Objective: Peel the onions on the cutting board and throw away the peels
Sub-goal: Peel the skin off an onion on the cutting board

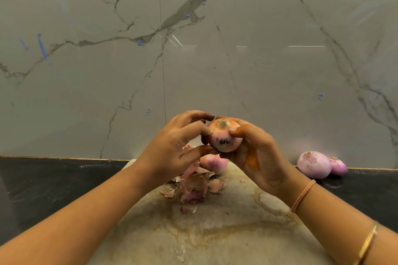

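Note:
I hold a partly peeled onion up above the stained cutting board, its root end turned up. My right hand cups it from the right, thumb pressed near the root. My left hand pinches its left side with thumb and fingers. Under my hands a second onion lies on the board, pink and partly hidden. A heap of papery peels sits beside it, towards the board's middle.
Two peeled pink onions rest on the black counter at the right, against the marble wall. Small peel scraps lie scattered on the board.

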`<state>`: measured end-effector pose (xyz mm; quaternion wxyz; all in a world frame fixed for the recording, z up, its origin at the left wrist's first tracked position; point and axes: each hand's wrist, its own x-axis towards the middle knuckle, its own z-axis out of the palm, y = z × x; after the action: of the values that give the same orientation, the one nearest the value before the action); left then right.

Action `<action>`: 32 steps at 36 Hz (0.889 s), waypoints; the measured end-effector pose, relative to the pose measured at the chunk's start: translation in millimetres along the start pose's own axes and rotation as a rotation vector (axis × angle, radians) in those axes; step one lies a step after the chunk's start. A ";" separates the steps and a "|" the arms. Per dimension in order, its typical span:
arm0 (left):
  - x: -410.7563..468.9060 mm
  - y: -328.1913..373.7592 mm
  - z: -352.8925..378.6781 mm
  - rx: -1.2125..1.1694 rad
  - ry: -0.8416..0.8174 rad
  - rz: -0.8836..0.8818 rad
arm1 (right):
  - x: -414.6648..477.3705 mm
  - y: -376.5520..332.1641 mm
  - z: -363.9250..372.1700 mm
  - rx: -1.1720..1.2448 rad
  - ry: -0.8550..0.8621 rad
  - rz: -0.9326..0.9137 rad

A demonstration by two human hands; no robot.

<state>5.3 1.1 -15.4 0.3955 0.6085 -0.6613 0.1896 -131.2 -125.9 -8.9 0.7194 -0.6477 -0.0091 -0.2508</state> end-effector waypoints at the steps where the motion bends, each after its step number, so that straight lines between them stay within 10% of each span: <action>1: -0.3 -0.1 0.0 -0.002 0.009 0.005 | 0.1 -0.4 -0.1 -0.001 0.002 -0.002; 23: 3.0 -1.3 -2.8 -0.060 0.209 0.020 | 2.0 -3.0 -5.5 -0.003 0.031 -0.007; 32: 2.0 3.2 -3.5 -0.161 0.236 -0.029 | 2.0 -0.4 -5.6 -0.358 0.100 -0.016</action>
<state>3.4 3.0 -11.1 0.5206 0.5577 -0.6146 0.2005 -131.3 -131.8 -8.7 0.5900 -0.7521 0.0662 -0.2860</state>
